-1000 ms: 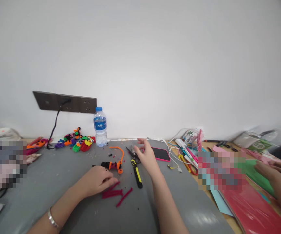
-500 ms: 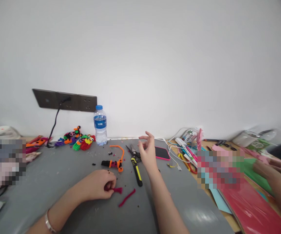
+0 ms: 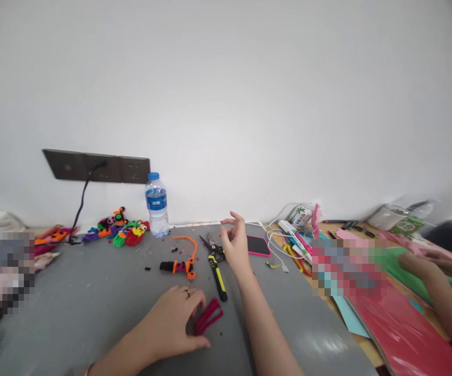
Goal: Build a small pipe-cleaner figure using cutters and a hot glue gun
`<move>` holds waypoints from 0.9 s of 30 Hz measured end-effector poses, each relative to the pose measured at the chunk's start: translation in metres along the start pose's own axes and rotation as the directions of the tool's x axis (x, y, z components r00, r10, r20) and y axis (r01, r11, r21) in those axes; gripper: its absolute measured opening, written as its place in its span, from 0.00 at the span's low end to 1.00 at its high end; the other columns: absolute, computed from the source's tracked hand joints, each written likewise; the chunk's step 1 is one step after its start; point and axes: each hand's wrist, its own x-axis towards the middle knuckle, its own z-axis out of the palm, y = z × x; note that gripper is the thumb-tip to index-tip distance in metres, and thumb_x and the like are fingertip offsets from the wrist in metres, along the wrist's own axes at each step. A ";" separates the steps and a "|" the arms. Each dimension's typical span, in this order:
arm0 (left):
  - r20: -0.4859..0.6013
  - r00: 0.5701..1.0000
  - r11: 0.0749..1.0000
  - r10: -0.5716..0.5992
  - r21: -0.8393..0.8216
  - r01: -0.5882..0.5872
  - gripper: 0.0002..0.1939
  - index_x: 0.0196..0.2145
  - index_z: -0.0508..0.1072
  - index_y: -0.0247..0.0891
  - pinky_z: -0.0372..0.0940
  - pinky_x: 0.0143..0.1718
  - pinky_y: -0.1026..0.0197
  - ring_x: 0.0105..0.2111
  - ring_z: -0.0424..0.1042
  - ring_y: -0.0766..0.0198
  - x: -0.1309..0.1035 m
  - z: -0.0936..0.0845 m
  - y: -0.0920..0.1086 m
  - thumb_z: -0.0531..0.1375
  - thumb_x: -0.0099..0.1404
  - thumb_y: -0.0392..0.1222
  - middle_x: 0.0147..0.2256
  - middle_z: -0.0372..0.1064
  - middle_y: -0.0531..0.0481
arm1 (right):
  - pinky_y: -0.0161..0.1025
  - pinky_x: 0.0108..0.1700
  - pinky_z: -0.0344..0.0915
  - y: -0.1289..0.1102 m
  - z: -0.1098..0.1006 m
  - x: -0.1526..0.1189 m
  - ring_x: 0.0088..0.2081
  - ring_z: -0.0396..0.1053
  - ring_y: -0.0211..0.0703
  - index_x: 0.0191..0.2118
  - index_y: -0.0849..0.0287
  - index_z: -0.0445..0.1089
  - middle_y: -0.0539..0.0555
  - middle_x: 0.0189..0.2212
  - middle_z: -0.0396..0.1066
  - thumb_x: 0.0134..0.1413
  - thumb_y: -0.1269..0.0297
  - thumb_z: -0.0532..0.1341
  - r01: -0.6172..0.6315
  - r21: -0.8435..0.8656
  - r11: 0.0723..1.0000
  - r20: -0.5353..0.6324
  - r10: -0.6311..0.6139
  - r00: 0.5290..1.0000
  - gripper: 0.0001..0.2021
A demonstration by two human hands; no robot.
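My left hand (image 3: 176, 318) rests low over the grey mat, thumb and fingers apart. Just right of its fingertips lie crimson fuzzy pipe cleaner pieces (image 3: 209, 317), side by side. My right hand (image 3: 235, 240) is raised above the mat with loosely curled, separated fingers, and nothing shows in it. Left of it, yellow-and-black pliers or cutters (image 3: 218, 277) lie with their dark jaws toward the wall. An orange, black and crimson pipe cleaner figure (image 3: 181, 266) lies beyond my left hand, with an orange strand (image 3: 188, 241) curving above it.
A water bottle (image 3: 157, 206) stands by the wall, beside a pile of colourful pipe cleaner figures (image 3: 122, 230). A pink-edged phone (image 3: 258, 245) and white cables (image 3: 278, 250) lie right. Another person's hands (image 3: 425, 266) are over green material (image 3: 392, 263), near a red folder (image 3: 402, 329).
My left hand has opened and moved right and nearer. The crimson piece it held now lies beside the loose one. My right hand stays raised; the view has shifted slightly.
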 end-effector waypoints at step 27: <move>-0.022 0.992 0.888 -0.126 -0.448 0.103 0.11 0.33 0.57 0.42 0.53 0.25 0.67 0.21 0.58 0.70 0.006 -0.026 -0.034 0.59 0.56 0.38 0.28 0.71 0.58 | 0.38 0.32 0.65 0.003 0.000 0.002 0.26 0.65 0.37 0.53 0.57 0.56 0.52 0.34 0.69 0.56 0.62 0.55 -0.031 0.129 0.991 0.035 0.027 0.999 0.19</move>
